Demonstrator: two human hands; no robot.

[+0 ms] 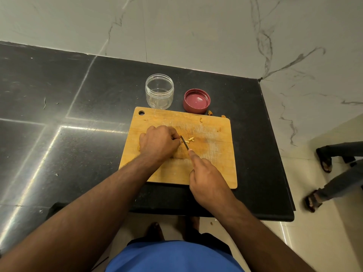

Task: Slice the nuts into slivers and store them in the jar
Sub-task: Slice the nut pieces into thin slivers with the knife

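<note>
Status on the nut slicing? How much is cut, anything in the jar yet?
Done: a few pale slivers lie on the cutting board; the lid is off, resting upside down beside the jar.
In hand: the right hand holds the knife, blade down by the left hand, which pins something I can't make out.
Left: the jar looks empty, so transfer and capping remain.

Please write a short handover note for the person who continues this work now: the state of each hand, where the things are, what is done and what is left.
Left hand: fingers curled, pinning a nut against the cutting board beside the blade; the nut itself is hidden.
Right hand: grips the knife, forefinger along its back.
A few pale slivers lie on the board right of the blade.
Jar stands open behind the board and looks empty; its red lid lies upturned beside it.
Done: some slicing.
Left: finish slicing, move slivers into jar, close lid.
</note>
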